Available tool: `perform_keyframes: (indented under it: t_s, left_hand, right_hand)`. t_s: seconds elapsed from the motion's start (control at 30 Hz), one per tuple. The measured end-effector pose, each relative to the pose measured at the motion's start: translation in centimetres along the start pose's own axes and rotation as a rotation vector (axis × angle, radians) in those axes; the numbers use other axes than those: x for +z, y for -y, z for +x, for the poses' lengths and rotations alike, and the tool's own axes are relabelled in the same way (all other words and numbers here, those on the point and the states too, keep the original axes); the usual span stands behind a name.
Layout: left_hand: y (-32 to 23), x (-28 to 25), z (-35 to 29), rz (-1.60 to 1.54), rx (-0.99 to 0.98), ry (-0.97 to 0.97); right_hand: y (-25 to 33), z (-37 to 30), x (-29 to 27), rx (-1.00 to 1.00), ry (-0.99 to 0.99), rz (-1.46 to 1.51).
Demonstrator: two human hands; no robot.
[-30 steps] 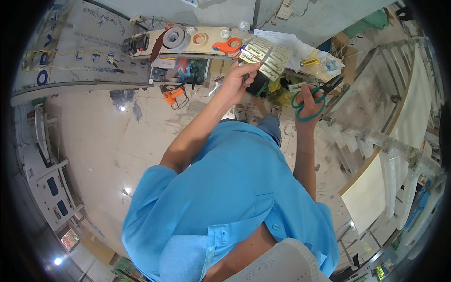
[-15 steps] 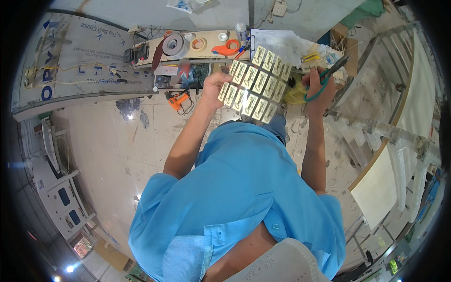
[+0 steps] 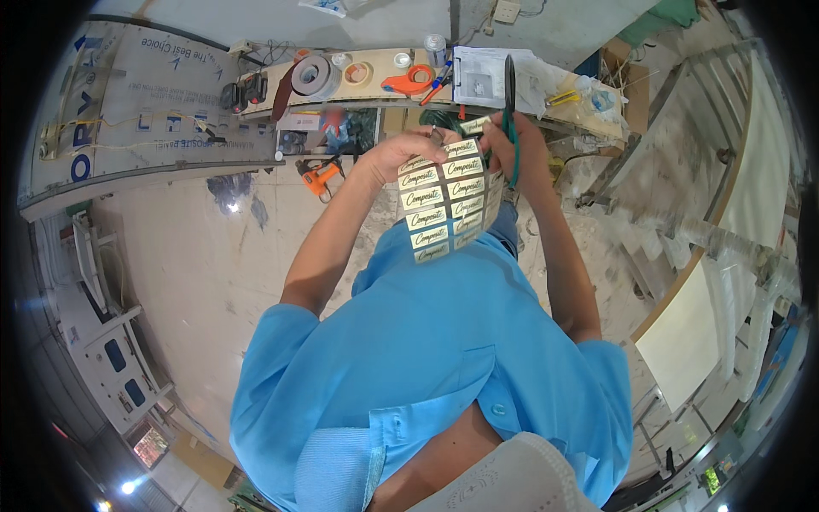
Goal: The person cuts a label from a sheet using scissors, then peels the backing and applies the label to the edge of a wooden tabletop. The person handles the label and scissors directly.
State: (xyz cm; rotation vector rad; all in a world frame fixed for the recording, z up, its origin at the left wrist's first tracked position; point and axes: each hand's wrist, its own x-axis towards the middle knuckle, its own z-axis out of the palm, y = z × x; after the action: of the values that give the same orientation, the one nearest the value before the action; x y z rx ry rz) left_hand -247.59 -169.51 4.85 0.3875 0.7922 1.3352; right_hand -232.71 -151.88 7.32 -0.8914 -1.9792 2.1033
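A sheet of pale yellow labels with dark script printing hangs in front of my blue shirt. My left hand grips its top edge, thumb in front. In my right hand are the scissors, green-handled, with dark blades pointing up and away from the sheet. The right fingertips touch the sheet's upper right corner, where one label tilts back. The sheet's right side curves away from me. Whether those fingertips also pinch the sheet is hard to make out.
Beyond my hands runs a workbench with tape rolls, an orange tape dispenser, pens, a clipboard and a yellow cutter. An orange power tool is below it. Metal frames and panels stand at right.
The label sheet has turned more upright and come lower. My right hand has moved left to the sheet's corner, and the scissors have swung from pointing right to pointing up.
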Motion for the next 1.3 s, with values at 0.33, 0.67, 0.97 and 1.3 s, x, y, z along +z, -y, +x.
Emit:
perform_keyframes:
  t_s: [0.33, 0.67, 0.97, 1.3]
  left_hand:
    - [5.7, 1.5, 1.3, -0.189, 0.257, -0.461]
    - [7.2, -0.8, 3.8, -0.625, 0.256, -0.505]
    - [11.8, -2.1, 1.5, -0.514, 0.186, -0.623]
    - [13.2, -1.0, 4.3, -0.541, 0.138, -0.54]
  right_hand:
    - [-4.1, -1.4, 0.9, 0.013, -0.082, 0.112]
    - [-4.9, -1.2, 0.7, -0.076, -0.176, 0.15]
    - [-8.9, 3.6, -0.6, -0.017, -0.608, 0.889]
    - [-8.8, 2.6, -0.6, 0.158, -0.523, 0.957]
